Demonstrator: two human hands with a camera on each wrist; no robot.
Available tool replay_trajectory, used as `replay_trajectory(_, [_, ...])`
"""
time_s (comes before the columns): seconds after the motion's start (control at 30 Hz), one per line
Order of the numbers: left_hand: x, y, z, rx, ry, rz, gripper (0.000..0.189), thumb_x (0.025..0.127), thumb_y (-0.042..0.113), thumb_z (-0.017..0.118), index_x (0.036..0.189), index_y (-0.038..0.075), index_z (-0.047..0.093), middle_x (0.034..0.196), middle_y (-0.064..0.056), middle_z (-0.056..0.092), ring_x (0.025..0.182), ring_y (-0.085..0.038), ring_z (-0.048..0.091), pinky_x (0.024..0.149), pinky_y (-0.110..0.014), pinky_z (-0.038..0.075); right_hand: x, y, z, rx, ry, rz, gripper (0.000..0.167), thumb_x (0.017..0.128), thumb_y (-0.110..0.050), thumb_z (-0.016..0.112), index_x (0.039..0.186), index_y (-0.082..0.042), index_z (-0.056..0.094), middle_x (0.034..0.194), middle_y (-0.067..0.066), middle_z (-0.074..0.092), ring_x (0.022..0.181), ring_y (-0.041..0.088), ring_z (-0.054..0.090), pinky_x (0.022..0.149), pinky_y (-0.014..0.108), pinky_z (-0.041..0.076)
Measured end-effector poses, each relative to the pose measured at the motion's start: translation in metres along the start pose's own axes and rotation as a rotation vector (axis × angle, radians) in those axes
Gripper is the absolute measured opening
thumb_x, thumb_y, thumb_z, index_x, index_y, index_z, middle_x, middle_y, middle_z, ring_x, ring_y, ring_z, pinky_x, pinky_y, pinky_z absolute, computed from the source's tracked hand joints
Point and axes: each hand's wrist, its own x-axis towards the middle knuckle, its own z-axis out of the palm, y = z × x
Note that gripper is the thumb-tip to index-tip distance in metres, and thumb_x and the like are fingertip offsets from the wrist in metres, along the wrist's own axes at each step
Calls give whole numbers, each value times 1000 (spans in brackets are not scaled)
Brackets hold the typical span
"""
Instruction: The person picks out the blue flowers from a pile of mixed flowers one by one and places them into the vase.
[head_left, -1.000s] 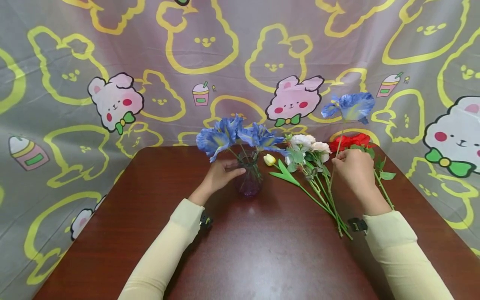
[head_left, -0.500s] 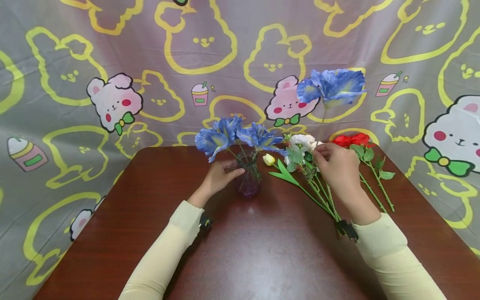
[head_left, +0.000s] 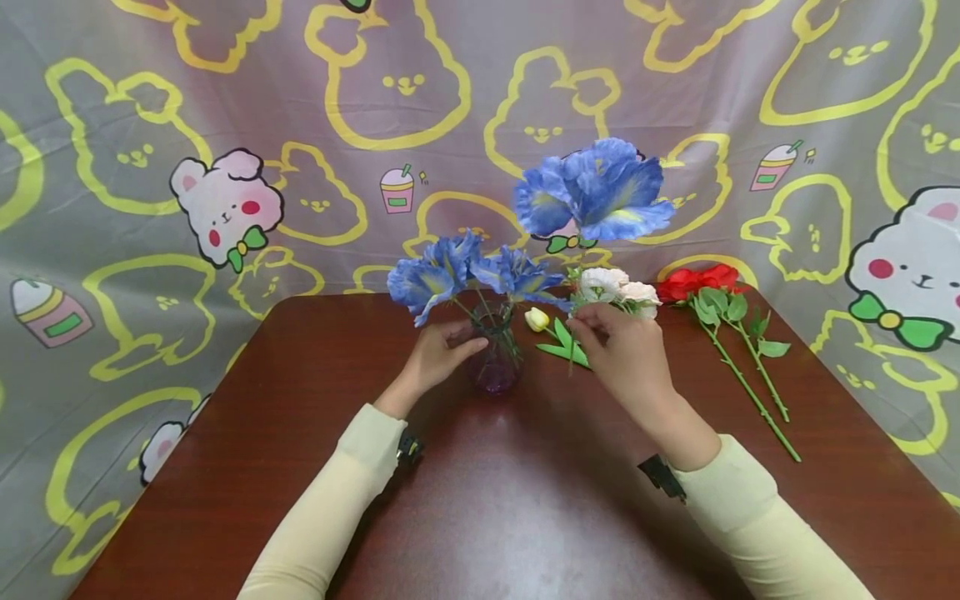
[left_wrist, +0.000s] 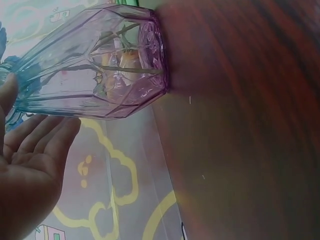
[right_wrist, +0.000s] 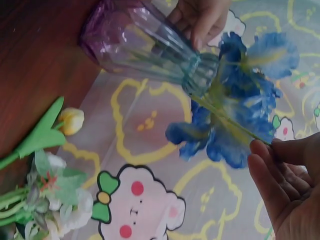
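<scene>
A clear glass vase [head_left: 495, 373], tinted purple below and bluish at the neck, stands upright on the table with blue artificial flowers [head_left: 435, 275] in it. My left hand [head_left: 435, 360] holds its neck between thumb and fingers; the left wrist view shows the stems through the glass of the vase [left_wrist: 125, 102]. Just right of the vase, my right hand [head_left: 632, 350] pinches the stem of another blue flower [head_left: 600, 193], its bloom up high. In the right wrist view that stem [right_wrist: 227, 119] passes in front of the blue blooms, its lower end near the vase's rim.
A yellow tulip [head_left: 537, 319] with green leaves lies right of the vase. White flowers [head_left: 603, 282] lie behind my right hand, which hides their stems. Red roses [head_left: 697, 283] lie at the table's back right. A patterned cloth [head_left: 420, 100] hangs behind the table [head_left: 480, 517].
My right hand has carried the blue flower leftward from above the red roses to beside the vase, uncovering the rose stems. My left hand keeps its place on the vase.
</scene>
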Motion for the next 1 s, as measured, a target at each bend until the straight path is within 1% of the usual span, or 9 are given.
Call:
replay_trajectory(0.13, [-1, 0, 0, -15, 24, 9, 37, 89, 17, 74, 118, -4, 67, 113, -19, 68, 105, -27, 65, 86, -36, 54, 0, -6, 8, 15, -7, -50, 8, 82, -7, 78, 87, -4, 72, 76, 5, 72, 59, 14, 64, 52, 32, 50])
replay_trajectory(0.3, [-5, 2, -1, -47, 81, 68, 35, 87, 13, 75, 116, -4, 68, 108, -17, 70, 101, -26, 67, 83, -34, 55, -2, -10, 16, 35, -26, -101, 8, 82, -5, 78, 88, -4, 72, 78, 6, 73, 62, 17, 67, 54, 35, 52])
replay_trajectory(0.37, [-8, 4, -3, -40, 105, 77, 34, 87, 14, 75, 115, -4, 69, 106, -16, 70, 99, -25, 68, 81, -35, 55, -3, -10, 19, 32, -31, -113, 9, 82, -5, 78, 89, -4, 72, 79, 6, 73, 64, 19, 68, 56, 37, 52])
replay_trajectory(0.43, [-10, 8, -5, -26, 121, 66, 33, 87, 17, 75, 114, -2, 70, 106, -15, 71, 98, -23, 68, 80, -35, 56, -4, -10, 21, 28, -31, -131, 11, 82, -5, 78, 90, -3, 72, 80, 6, 73, 67, 20, 69, 58, 38, 53])
replay_trajectory(0.63, [-18, 23, -11, 8, 166, 12, 31, 87, 27, 76, 107, 3, 75, 101, -9, 73, 91, -20, 70, 75, -36, 56, -5, -9, 27, 12, 0, -222, 12, 81, -6, 78, 90, -3, 71, 78, 6, 72, 65, 21, 68, 58, 39, 54])
replay_trajectory(0.77, [-24, 34, -10, -30, 159, 6, 26, 85, 29, 77, 100, 7, 78, 96, -5, 74, 87, -15, 70, 73, -35, 56, -5, -9, 30, 5, 17, -276, 12, 81, -7, 78, 88, -3, 70, 77, 7, 72, 65, 24, 69, 57, 40, 54])
replay_trajectory(0.87, [-27, 44, -9, -54, 143, 17, 26, 85, 30, 77, 99, 9, 79, 94, -1, 74, 86, -10, 70, 73, -32, 56, -6, -10, 32, 6, 6, -302, 11, 81, -7, 78, 88, -4, 70, 75, 6, 71, 63, 25, 68, 55, 40, 53])
replay_trajectory(0.93, [-30, 51, -8, -77, 137, 44, 27, 85, 29, 77, 100, 7, 78, 94, 0, 74, 86, -9, 70, 73, -31, 56, -7, -11, 34, 11, -11, -312, 10, 82, -7, 77, 87, -4, 69, 74, 6, 70, 60, 24, 67, 53, 39, 52])
replay_trajectory(1.0, [-31, 59, -8, -121, 136, 90, 27, 86, 26, 77, 103, 4, 77, 96, -1, 74, 86, -10, 70, 74, -30, 56, -7, -12, 36, 14, -25, -326, 10, 82, -6, 77, 87, -3, 69, 74, 6, 69, 59, 24, 66, 51, 38, 52])
